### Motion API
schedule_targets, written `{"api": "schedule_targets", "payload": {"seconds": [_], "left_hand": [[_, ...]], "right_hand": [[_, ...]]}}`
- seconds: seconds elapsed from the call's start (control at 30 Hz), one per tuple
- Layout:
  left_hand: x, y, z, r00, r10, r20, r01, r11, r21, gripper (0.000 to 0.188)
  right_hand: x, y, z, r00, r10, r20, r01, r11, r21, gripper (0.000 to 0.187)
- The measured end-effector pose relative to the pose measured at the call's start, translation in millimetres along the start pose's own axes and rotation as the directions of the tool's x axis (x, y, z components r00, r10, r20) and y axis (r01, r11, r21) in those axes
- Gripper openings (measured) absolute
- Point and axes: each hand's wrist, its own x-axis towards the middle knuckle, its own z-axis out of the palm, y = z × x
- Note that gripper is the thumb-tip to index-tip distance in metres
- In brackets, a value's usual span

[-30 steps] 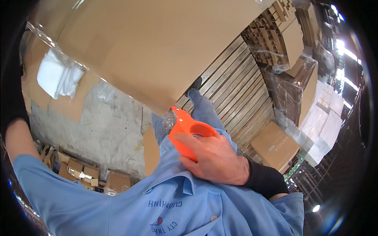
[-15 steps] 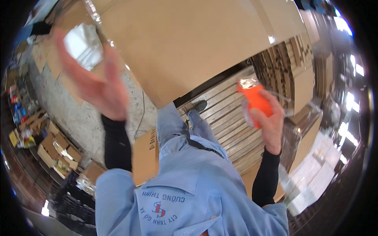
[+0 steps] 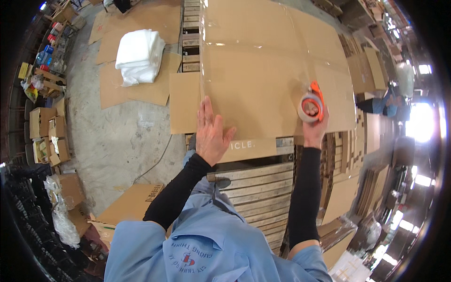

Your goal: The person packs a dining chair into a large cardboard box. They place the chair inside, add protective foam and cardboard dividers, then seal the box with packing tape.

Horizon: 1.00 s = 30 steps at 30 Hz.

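A large brown cardboard box (image 3: 256,80) lies in front of me with strips of clear tape along its left edge and across its top. My left hand (image 3: 211,141) rests at the box's near left edge, fingers stretched out and holding nothing. In my right hand (image 3: 315,133) is an orange tape dispenser (image 3: 319,96) with a roll of tape on it. It is over the near right part of the box's top, and whether it touches the cardboard I cannot tell.
A stack of white foam sheets (image 3: 138,56) sits on flat cardboard at the left. Below the box is a slatted wooden pallet (image 3: 258,188). Stacked cardboard (image 3: 339,199) stands to the right, and another person (image 3: 383,104) is farther right. Open boxes (image 3: 43,123) line the left side.
My left hand has come down from the air onto the box's edge. My right hand has carried the tape dispenser forward over the box and turned it. The view has shifted.
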Motion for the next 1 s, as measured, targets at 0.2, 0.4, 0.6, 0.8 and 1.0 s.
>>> {"api": "schedule_targets", "payload": {"seconds": [0.2, 0.4, 0.6, 0.8, 1.0], "left_hand": [[47.7, -6.1, -10.1, 0.997, -0.053, 0.054, 0.046, 0.991, 0.123, 0.054], [156.9, -58.1, 15.6, 0.998, 0.007, -0.056, -0.001, 0.994, 0.11, 0.058], [228.3, -92.4, 24.5, 0.996, -0.056, -0.066, 0.061, 0.995, 0.078, 0.062], [294.8, -128.7, 34.0, 0.959, -0.285, -0.011, 0.284, 0.958, -0.024, 0.071], [377.0, -178.9, 43.8, 0.843, -0.462, 0.276, 0.524, 0.822, -0.225, 0.099]], "right_hand": [[-3.1, -37.4, 16.7, 0.998, -0.068, -0.007, 0.028, 0.503, -0.864, 0.031], [4.5, -26.1, 5.6, 0.962, -0.169, -0.213, -0.085, 0.556, -0.827, 0.033], [-3.2, -11.8, 12.5, 0.926, -0.288, -0.242, -0.018, 0.608, -0.793, 0.028], [-10.5, -8.5, 23.3, 0.908, -0.267, -0.322, -0.066, 0.668, -0.741, 0.037], [-13.4, -13.4, 9.1, 0.925, -0.25, -0.285, -0.027, 0.708, -0.706, 0.043]]}}
